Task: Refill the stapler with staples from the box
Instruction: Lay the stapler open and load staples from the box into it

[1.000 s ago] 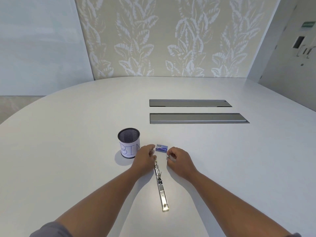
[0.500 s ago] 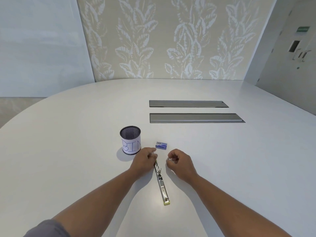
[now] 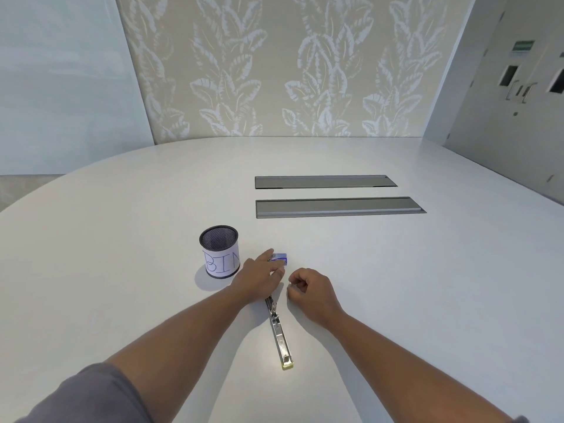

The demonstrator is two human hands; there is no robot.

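Note:
The metal stapler [image 3: 281, 334] lies opened out flat on the white table [image 3: 396, 285], its yellow-tipped end toward me and its far end under my left hand. My left hand [image 3: 259, 277] reaches past it to the small blue staple box [image 3: 281, 257], which rests on the table between my index finger and thumb. My right hand [image 3: 311, 293] hovers just right of the stapler's far end with curled fingers. Its thumb and index finger pinch a tiny pale glint that looks like a strip of staples [image 3: 290, 283].
A black mesh cup [image 3: 219, 251] with a paper label reading BIN stands left of the box, close to my left hand. Two grey recessed cable hatches [image 3: 335, 206] sit further back in the table. A patterned wall panel rises behind the table.
My left hand has left the stapler's far end and moved forward onto the staple box. My right hand stays curled in much the same place. The stapler has not moved.

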